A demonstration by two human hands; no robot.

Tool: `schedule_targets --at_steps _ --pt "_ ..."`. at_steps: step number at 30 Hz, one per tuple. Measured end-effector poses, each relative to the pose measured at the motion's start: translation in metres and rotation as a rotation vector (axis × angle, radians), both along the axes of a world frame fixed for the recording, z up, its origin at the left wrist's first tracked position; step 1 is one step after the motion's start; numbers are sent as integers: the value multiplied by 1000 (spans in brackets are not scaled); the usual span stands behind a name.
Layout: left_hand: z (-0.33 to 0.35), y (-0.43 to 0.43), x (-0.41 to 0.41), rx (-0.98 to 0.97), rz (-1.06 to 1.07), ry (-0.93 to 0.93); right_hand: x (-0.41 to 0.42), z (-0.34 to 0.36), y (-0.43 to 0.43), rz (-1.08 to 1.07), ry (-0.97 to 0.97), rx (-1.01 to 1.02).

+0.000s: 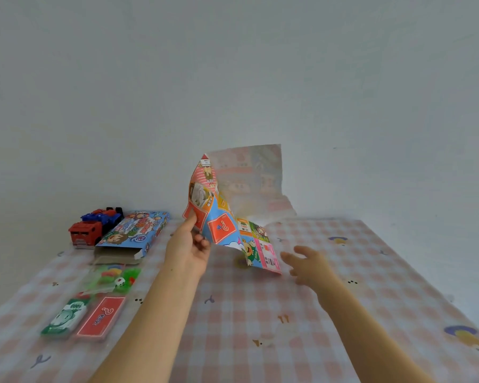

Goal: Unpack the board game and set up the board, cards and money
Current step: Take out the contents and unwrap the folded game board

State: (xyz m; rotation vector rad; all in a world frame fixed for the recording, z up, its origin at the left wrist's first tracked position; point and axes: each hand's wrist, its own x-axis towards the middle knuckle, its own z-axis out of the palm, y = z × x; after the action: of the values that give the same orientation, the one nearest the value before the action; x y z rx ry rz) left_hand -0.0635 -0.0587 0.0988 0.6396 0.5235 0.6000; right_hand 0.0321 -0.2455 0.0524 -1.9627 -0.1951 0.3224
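Thin, glossy paper game board [227,219], printed in blue, orange and pink squares, half unfolded. It hangs in the air to the right of the flat blue cardboard game box [134,230], above the pink-checked tablecloth [260,322]. Its lower corner dips close to the cloth; contact cannot be confirmed.

Left hand [188,244]: thumb and fingers pinch the board's left edge at a red square. Right hand [307,264]: fingers spread and loose, holding nothing, just right of the board's low pink corner.

Handling, as judged: the sheet is very light and limp, with light showing through its raised back panel. It creases along the folds and would likely flop or tear if tugged from one point. Best taken at two opposite edges or corners, drawn apart gently, then smoothed flat.

In front of the box, nearer the person:
- clear bag of green plastic pieces [116,277] with a white die
- green wrapped stack of paper money [64,316]
- red wrapped card deck [101,316], beside the money

Left of the box: red toy truck [85,233] and a blue toy vehicle [103,215].

Legible writing: "1000" on the money, seen upside down. A white question mark on the card deck and on a red board square. The box lettering is too blurred to read.
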Motion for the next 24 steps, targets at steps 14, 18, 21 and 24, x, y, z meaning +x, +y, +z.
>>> schedule_targets --at_steps 14,18,21,24 --pt "1 23 -7 142 -216 229 -15 31 25 50 -558 139" --pt "0 33 -6 181 -278 262 -11 30 26 48 -548 116" --pt "-16 49 4 343 -138 376 -6 22 30 134 -498 -116" --pt "-35 53 11 904 160 638 -6 3 30 260 -390 -332"
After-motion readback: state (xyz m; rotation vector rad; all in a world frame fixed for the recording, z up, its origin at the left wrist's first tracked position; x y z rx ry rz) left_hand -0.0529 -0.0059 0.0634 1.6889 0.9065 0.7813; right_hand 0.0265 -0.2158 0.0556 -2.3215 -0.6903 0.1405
